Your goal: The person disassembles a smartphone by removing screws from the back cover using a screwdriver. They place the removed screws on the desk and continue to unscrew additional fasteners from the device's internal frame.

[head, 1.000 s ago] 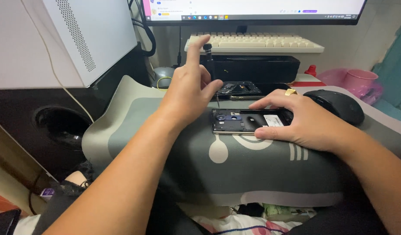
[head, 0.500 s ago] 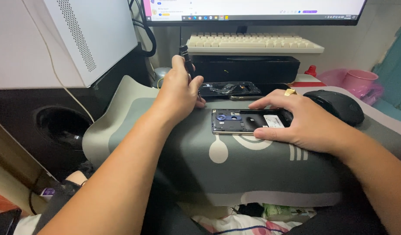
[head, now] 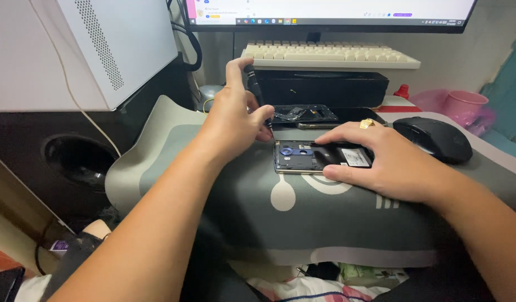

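Grey mat [head: 224, 223] covers the bench. Left hand [head: 235, 120]: fingers [head: 234, 70] clenched round a black screwdriver [head: 253, 84], held near upright, tip just at the top-left corner of the opened phone [head: 302, 157]. Right hand [head: 381, 159]: fingers [head: 339, 134] spread flat, pressing on the phone's right half; gold ring [head: 367, 123] on one finger. Just beyond the fingers lies a removed back cover [head: 305, 113]. Right of the right hand, a black mouse [head: 434, 138]. Further back: keyboard [head: 330, 55], monitor [head: 330, 11], pink cup [head: 465, 106].
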